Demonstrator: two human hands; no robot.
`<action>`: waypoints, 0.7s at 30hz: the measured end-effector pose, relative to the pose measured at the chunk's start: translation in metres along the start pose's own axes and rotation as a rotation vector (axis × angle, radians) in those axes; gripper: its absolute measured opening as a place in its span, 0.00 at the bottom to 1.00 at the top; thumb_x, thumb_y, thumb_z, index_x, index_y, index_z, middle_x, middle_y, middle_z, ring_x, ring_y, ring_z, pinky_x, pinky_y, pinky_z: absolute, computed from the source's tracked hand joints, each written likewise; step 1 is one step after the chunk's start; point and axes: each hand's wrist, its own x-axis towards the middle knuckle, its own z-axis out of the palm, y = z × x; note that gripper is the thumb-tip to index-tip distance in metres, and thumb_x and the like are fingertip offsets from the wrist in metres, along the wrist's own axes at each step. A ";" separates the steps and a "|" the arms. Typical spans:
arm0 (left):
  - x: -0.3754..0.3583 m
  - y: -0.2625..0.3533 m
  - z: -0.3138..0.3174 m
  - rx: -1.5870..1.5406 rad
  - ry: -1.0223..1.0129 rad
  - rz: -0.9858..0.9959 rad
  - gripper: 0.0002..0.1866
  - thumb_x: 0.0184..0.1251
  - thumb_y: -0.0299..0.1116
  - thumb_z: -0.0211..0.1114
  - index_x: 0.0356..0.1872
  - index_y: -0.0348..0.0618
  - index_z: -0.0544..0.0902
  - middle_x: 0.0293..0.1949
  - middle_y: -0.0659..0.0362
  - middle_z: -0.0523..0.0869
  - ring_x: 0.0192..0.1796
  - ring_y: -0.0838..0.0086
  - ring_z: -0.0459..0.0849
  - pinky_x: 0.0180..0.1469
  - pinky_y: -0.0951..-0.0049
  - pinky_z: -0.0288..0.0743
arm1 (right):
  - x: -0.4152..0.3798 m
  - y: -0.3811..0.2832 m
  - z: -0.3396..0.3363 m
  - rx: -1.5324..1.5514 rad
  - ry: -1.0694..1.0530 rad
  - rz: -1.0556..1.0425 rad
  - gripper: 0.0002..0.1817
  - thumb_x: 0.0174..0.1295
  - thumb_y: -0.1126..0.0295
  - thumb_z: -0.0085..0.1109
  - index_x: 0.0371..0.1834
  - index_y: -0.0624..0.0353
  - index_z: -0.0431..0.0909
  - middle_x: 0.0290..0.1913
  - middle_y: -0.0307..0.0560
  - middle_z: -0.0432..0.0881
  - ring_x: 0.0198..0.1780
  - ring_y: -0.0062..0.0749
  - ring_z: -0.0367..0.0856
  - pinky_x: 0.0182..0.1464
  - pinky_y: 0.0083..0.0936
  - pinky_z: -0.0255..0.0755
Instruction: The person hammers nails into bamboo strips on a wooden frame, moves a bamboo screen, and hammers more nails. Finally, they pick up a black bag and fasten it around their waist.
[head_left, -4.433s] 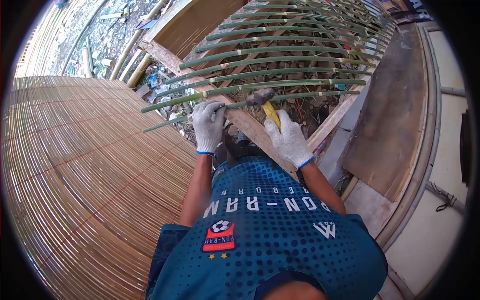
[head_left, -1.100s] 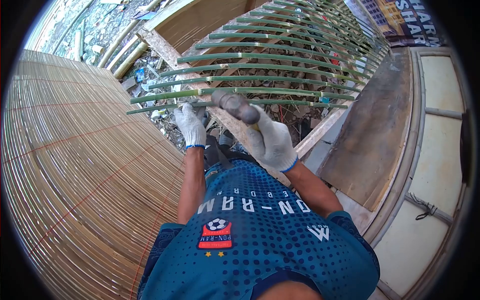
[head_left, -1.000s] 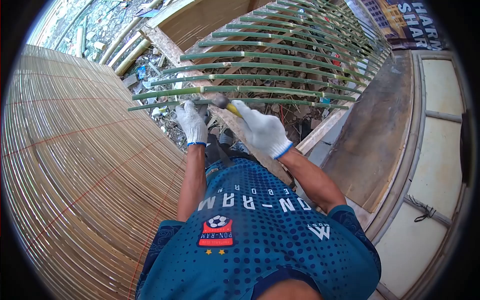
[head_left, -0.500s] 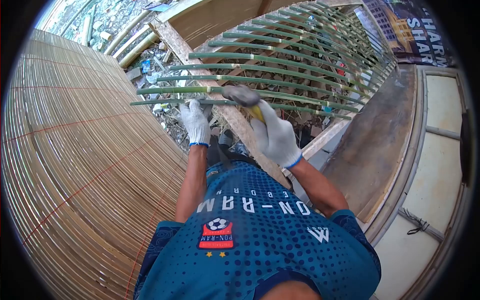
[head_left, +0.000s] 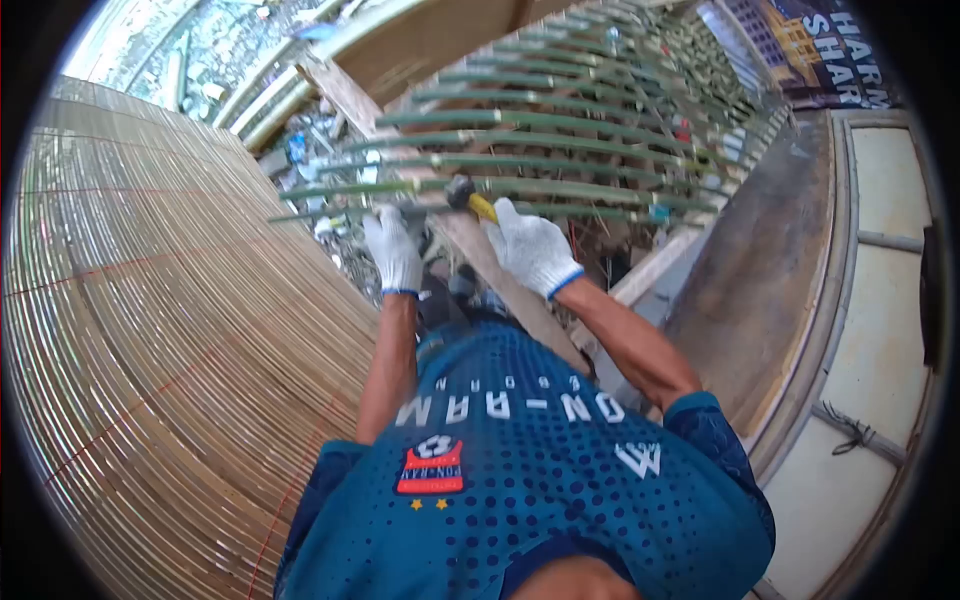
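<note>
My right hand (head_left: 535, 248), in a white knit glove, is closed around the yellow handle of a hammer (head_left: 481, 207). The dark hammer head rests at or just over the nearest green bamboo strip (head_left: 600, 212), where that strip crosses a wooden beam (head_left: 490, 270). To the left of the beam, my left hand (head_left: 393, 250), gloved too, has its fingertips closed on the same strip. Motion smears the fingers, and any nail beneath the hammer is too small to see.
Several more bamboo strips (head_left: 590, 120) lie in a row across the frame beyond. A slatted bamboo screen (head_left: 170, 300) with red cords fills the left. Rubble and litter (head_left: 300, 150) cover the ground. Brown boards (head_left: 760, 270) and pale framed panels (head_left: 885, 300) stand at right.
The hammer has come down and left from above the beam onto or near the nearest strip, my right hand moving with it. My left hand stays at the strip. The view has shifted slightly.
</note>
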 end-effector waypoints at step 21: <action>0.039 -0.030 -0.046 -0.267 -0.229 -0.182 0.13 0.78 0.37 0.61 0.52 0.37 0.76 0.51 0.47 0.82 0.57 0.53 0.86 0.60 0.51 0.86 | 0.005 -0.013 -0.004 0.080 -0.019 0.140 0.17 0.77 0.54 0.52 0.47 0.59 0.71 0.26 0.66 0.84 0.31 0.65 0.87 0.32 0.59 0.78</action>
